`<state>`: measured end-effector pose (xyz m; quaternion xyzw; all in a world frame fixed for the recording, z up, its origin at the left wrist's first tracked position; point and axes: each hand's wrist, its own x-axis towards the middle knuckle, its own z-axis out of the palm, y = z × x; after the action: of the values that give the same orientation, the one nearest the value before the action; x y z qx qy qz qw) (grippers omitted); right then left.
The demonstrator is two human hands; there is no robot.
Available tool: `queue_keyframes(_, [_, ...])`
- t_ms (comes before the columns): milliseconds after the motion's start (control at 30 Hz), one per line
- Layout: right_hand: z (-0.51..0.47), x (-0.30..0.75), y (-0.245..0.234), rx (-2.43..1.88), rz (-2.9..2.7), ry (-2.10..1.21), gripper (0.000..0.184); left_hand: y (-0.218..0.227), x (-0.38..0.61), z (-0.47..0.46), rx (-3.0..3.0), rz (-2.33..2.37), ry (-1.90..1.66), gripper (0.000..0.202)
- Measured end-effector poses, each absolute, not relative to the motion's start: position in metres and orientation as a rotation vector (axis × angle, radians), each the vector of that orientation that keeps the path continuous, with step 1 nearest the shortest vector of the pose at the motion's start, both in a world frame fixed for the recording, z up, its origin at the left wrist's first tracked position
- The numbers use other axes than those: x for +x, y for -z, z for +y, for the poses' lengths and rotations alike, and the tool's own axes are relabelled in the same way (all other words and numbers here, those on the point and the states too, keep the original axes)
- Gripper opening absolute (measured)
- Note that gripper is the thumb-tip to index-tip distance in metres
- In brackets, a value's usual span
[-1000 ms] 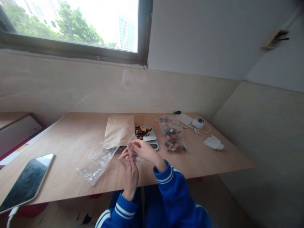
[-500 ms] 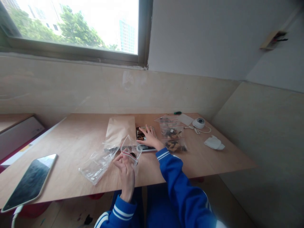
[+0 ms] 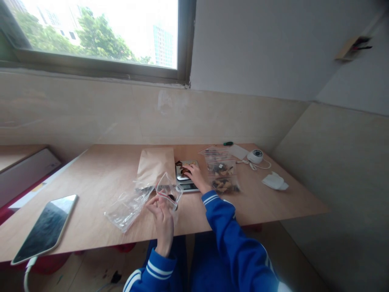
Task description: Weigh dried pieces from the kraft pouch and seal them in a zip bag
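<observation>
The left hand holds a clear, open-mouthed zip bag; the right hand reaches among dried slices on the digital scale, its grip unclear.

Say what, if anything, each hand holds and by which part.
The left hand holds a clear bag by one side, near its mouth. The right hand is at the dried pieces; grip unclear.

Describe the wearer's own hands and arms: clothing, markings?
Left hand and right hand: bare, no gloves visible. Each arm is in a long bright-blue fabric sleeve, left sleeve and right sleeve, with narrow white stripes around the cuff. More white striping shows farther up both sleeves. No cables on either arm.
</observation>
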<state>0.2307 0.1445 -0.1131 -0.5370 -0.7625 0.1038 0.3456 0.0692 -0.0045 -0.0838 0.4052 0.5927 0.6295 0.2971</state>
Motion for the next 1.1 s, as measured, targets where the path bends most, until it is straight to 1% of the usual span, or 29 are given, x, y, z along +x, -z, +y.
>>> queue_keyframes(200, [0.137,0.230,0.108,-1.338,-1.848,-0.351,0.033,0.084,0.067,-0.009,1.062,1.601,-1.623,0.028])
queue_keyframes(367, [0.135,0.230,0.101,-1.260,-1.680,-0.401,0.034,0.084,0.065,-0.010,1.079,1.584,-1.653,0.028])
queue_keyframes(500, [0.132,0.226,0.090,-1.104,-1.398,-0.587,0.032,0.082,0.065,-0.010,1.117,1.532,-1.615,0.029])
queue_keyframes(600, [0.118,0.219,0.072,-0.990,-1.183,-0.775,0.038,0.078,0.066,-0.010,1.123,1.509,-1.608,0.028])
queue_keyframes(667, [0.100,0.212,0.056,-0.904,-1.117,-0.960,0.041,0.075,0.068,-0.009,1.132,1.481,-1.611,0.028])
queue_keyframes(767, [0.071,0.202,0.035,-0.831,-1.180,-1.246,0.041,0.071,0.072,-0.006,1.145,1.424,-1.616,0.029])
queue_keyframes(833, [0.057,0.198,0.028,-0.849,-1.241,-1.341,0.041,0.070,0.073,-0.005,1.146,1.416,-1.623,0.030])
queue_keyframes(967, [0.043,0.193,0.024,-0.942,-1.396,-1.333,0.044,0.073,0.075,-0.003,1.138,1.420,-1.656,0.032])
queue_keyframes(1100, [0.036,0.197,0.017,-0.957,-1.686,-1.173,0.036,0.077,0.074,-0.004,1.094,1.438,-1.676,0.030])
